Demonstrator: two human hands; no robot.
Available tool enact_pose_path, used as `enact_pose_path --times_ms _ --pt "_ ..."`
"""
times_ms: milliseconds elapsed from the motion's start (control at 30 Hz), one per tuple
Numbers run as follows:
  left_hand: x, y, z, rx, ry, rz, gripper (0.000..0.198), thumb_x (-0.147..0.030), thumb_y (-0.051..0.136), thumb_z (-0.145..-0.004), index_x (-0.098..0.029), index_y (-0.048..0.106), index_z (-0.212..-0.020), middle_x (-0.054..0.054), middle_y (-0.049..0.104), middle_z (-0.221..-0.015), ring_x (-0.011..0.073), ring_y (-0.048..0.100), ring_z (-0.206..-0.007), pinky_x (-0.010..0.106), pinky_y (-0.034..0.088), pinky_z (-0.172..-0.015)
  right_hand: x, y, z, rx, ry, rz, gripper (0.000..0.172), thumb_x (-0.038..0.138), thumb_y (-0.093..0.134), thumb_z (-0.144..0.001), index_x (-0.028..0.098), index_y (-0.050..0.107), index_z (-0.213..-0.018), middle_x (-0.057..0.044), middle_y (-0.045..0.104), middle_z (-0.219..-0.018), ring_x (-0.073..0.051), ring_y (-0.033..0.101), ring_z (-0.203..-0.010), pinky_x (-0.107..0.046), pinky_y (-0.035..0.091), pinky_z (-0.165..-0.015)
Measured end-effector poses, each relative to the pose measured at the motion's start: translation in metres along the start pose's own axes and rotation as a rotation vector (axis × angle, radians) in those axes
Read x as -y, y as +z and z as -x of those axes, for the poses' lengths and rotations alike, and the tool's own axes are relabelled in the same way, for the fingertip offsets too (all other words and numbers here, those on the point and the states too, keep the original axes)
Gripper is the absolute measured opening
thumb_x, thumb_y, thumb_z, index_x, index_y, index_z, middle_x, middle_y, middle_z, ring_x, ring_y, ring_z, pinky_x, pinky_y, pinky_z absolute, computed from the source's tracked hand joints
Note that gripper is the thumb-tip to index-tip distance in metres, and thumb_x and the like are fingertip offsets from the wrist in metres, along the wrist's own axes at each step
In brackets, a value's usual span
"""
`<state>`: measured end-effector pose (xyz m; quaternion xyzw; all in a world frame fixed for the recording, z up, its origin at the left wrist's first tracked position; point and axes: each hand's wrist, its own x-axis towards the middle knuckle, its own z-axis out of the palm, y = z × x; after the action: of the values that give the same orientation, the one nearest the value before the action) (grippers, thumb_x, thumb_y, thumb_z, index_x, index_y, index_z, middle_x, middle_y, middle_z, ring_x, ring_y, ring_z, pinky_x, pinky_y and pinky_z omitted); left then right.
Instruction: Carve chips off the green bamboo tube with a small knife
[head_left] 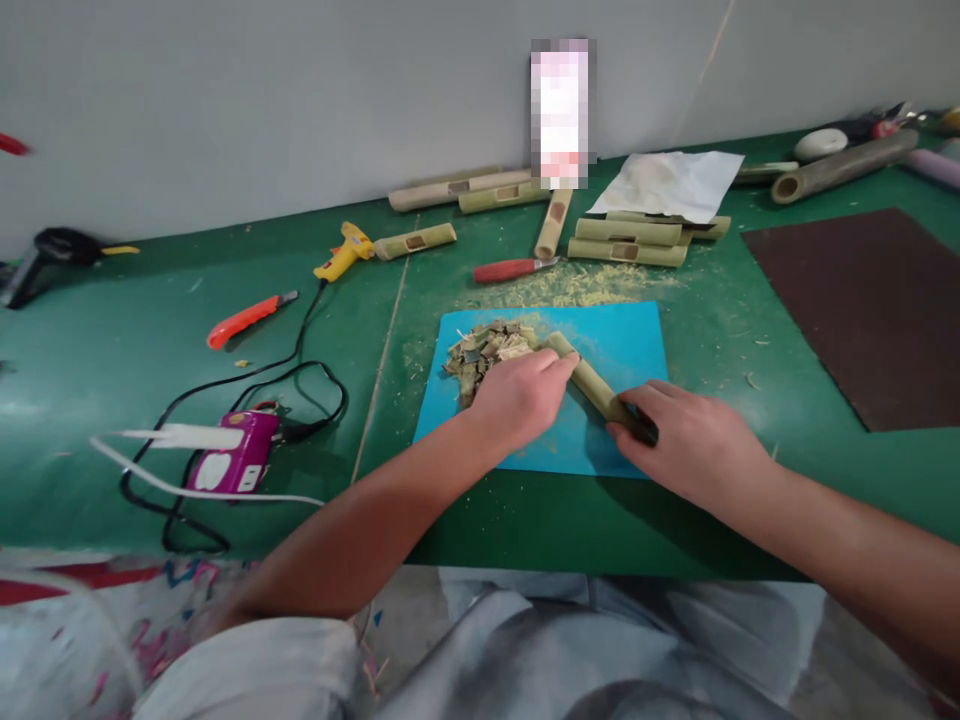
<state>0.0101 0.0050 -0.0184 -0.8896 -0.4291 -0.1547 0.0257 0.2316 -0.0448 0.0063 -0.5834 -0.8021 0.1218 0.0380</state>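
A short green bamboo tube lies slantwise on a blue cutting mat. My left hand is closed over its upper end, fingers curled round it. At the tube's lower end my right hand grips a small dark tool that I cannot make out clearly and presses it against the bamboo. A heap of bamboo chips sits on the mat just left of my left hand.
On the green table lie several cut bamboo pieces, a red-handled knife, an orange utility knife, a yellow glue gun, a purple power strip with cables, white paper and a dark brown mat.
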Motion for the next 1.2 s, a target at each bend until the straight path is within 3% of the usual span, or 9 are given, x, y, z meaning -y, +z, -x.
enact_pose_path --times_ms 133,333,567,700,867,1000,1133,1200 --pt "-0.002 -0.001 0.001 -0.014 -0.003 0.04 0.039 -0.027 0.035 -0.106 -0.015 0.067 -0.123 0.007 0.069 -0.087 0.0178 0.066 -0.076 0.028 0.05 -0.064 -0.001 -0.001 0.0 -0.009 0.02 0.014 0.025 0.042 0.061 -0.084 0.021 0.068 -0.097 -0.004 0.069 -0.092 -0.019 0.062 -0.066 -0.031 0.032 -0.053" --pt "0.002 0.0 -0.001 -0.09 -0.038 0.087 0.039 -0.03 0.036 -0.106 -0.016 0.07 -0.118 0.008 0.071 -0.087 0.0162 0.066 -0.076 0.026 0.048 -0.064 -0.003 0.003 -0.002 -0.021 -0.014 -0.077 0.022 0.037 0.054 -0.087 0.021 0.068 -0.086 -0.004 0.069 -0.084 -0.018 0.061 -0.066 -0.031 0.035 -0.057" --pt "-0.012 -0.005 0.005 -0.015 0.168 0.144 0.036 -0.022 0.037 -0.104 -0.014 0.067 -0.122 0.005 0.068 -0.081 0.0157 0.063 -0.071 0.026 0.044 -0.06 -0.003 0.003 -0.002 -0.021 0.008 -0.056 0.021 0.037 0.057 -0.085 0.02 0.068 -0.09 -0.006 0.071 -0.09 -0.019 0.062 -0.068 -0.032 0.034 -0.057" --pt "-0.004 -0.004 0.004 -0.07 0.011 0.041 0.036 -0.023 0.038 -0.104 -0.012 0.07 -0.116 0.007 0.066 -0.078 0.0166 0.06 -0.068 0.027 0.043 -0.058 -0.003 0.003 -0.002 -0.035 0.016 -0.055 0.021 0.038 0.057 -0.086 0.02 0.068 -0.091 -0.005 0.07 -0.09 -0.018 0.061 -0.067 -0.031 0.033 -0.056" --pt "-0.008 -0.004 0.005 0.012 0.158 0.108 0.039 -0.022 0.034 -0.104 -0.013 0.068 -0.12 0.006 0.065 -0.08 0.017 0.06 -0.071 0.028 0.045 -0.061 -0.004 0.004 -0.002 -0.023 0.004 -0.046 0.02 0.039 0.057 -0.085 0.02 0.066 -0.087 -0.004 0.069 -0.085 -0.017 0.059 -0.064 -0.031 0.031 -0.055" --pt "-0.006 -0.005 0.002 -0.033 0.014 0.029 0.04 -0.024 0.033 -0.104 -0.014 0.07 -0.115 0.007 0.065 -0.078 0.0169 0.06 -0.068 0.027 0.043 -0.058 -0.004 0.004 -0.003 -0.032 0.026 -0.05 0.021 0.039 0.056 -0.085 0.021 0.066 -0.089 -0.004 0.07 -0.086 -0.018 0.059 -0.065 -0.031 0.031 -0.055" --pt "-0.009 -0.007 0.003 0.006 0.158 0.093 0.039 -0.02 0.033 -0.104 -0.014 0.068 -0.119 0.006 0.065 -0.078 0.0161 0.061 -0.07 0.026 0.044 -0.06 -0.003 0.003 -0.003 0.001 0.013 -0.036 0.021 0.037 0.054 -0.085 0.02 0.066 -0.087 -0.006 0.07 -0.089 -0.018 0.061 -0.066 -0.031 0.031 -0.056" --pt "-0.008 -0.006 0.003 -0.003 0.151 0.103 0.037 -0.021 0.035 -0.103 -0.015 0.068 -0.119 0.005 0.066 -0.08 0.016 0.061 -0.071 0.026 0.044 -0.06 -0.004 0.003 -0.003 0.005 0.012 -0.038 0.021 0.038 0.054 -0.086 0.02 0.066 -0.088 -0.006 0.07 -0.089 -0.019 0.061 -0.067 -0.031 0.032 -0.056"
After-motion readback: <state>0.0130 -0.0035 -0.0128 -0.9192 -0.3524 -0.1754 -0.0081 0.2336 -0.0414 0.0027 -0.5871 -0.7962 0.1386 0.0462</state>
